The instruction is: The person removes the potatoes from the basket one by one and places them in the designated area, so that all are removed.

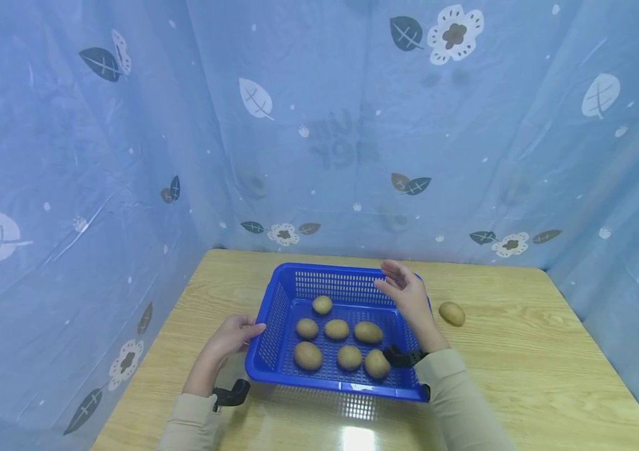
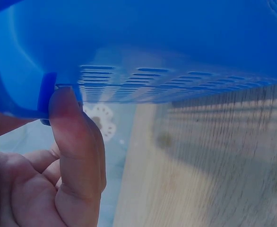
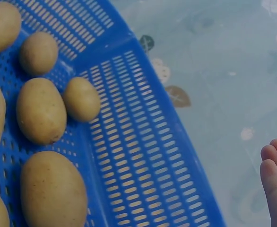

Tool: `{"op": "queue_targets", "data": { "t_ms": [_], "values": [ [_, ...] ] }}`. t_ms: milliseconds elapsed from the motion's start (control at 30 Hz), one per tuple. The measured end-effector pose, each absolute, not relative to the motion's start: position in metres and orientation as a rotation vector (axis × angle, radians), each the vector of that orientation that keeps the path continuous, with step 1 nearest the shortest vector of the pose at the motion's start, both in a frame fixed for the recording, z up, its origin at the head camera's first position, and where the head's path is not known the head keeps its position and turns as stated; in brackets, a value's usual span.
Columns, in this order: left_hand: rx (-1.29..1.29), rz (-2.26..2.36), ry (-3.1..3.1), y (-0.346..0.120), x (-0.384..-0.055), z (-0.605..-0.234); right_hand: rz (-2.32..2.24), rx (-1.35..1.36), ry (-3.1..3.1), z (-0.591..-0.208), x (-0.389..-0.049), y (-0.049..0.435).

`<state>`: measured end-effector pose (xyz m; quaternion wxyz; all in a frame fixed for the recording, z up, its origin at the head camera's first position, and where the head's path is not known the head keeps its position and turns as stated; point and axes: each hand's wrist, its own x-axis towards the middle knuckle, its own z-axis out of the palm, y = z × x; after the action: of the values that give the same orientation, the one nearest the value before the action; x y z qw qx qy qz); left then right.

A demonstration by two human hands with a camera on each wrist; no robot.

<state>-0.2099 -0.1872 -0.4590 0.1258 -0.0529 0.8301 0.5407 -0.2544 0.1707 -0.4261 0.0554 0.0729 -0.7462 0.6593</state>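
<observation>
A blue plastic basket (image 1: 342,386) with slotted walls holds several potatoes (image 1: 336,329), spread over its floor. My left hand (image 1: 233,337) grips the basket's left rim; in the left wrist view its fingers (image 2: 74,142) curl up under the rim from outside. Above the basket's right side, my right hand (image 1: 408,299) is raised with fingers loosely bent and nothing in them. The right wrist view shows potatoes (image 3: 41,111) inside the basket and the right hand's fingertips (image 3: 272,172) apart from the rim. One more potato (image 1: 452,314) lies on the table, right of the basket.
The wooden table (image 1: 534,351) extends to both sides of the basket. A blue curtain (image 1: 319,181) with leaf and flower prints hangs behind the table and along its left and right sides.
</observation>
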Motion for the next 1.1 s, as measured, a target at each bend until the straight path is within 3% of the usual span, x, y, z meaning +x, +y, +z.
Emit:
{"op": "queue_targets", "data": {
  "t_ms": [667,1100],
  "values": [
    [-0.159,1.551,2.434,-0.187,-0.212,-0.458,1.983,-0.044,-2.512,-0.444,-0.262,0.167],
    [-0.164,1.561,2.436,-0.186,-0.212,-0.459,1.904,0.111,-2.777,-0.451,-0.263,0.177]
  ]
}}
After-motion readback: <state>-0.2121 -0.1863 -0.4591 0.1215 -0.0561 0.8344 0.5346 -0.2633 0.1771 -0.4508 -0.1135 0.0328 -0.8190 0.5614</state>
